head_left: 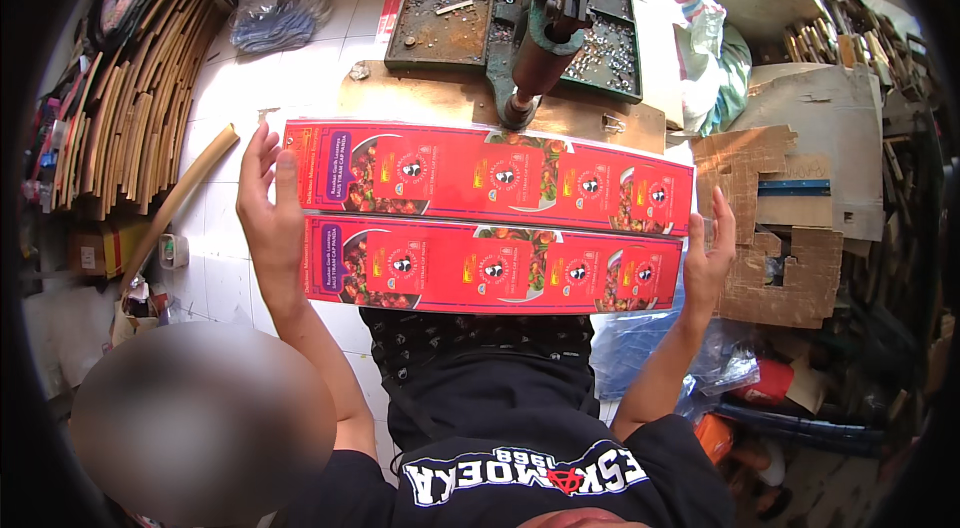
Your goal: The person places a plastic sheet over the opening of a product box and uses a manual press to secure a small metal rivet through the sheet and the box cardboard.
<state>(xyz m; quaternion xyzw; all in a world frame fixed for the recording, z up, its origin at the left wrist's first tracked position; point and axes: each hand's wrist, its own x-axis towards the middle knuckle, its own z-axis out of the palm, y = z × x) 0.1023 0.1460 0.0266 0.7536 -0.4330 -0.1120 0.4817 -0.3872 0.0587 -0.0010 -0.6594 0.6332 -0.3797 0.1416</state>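
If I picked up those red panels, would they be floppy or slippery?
The red panels are probably fairly stiff: they stretch nearly straight between the left hand and right hand. They might slip, since they look smooth. They're likely light, as they look thin.

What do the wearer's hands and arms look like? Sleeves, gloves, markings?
Left hand and right hand: ordinary five-fingered human hands, ungloved. Forearms bare, no cables. Short, plain black sleeves, part of a black T-shirt with white lettering and a red detail across the chest.
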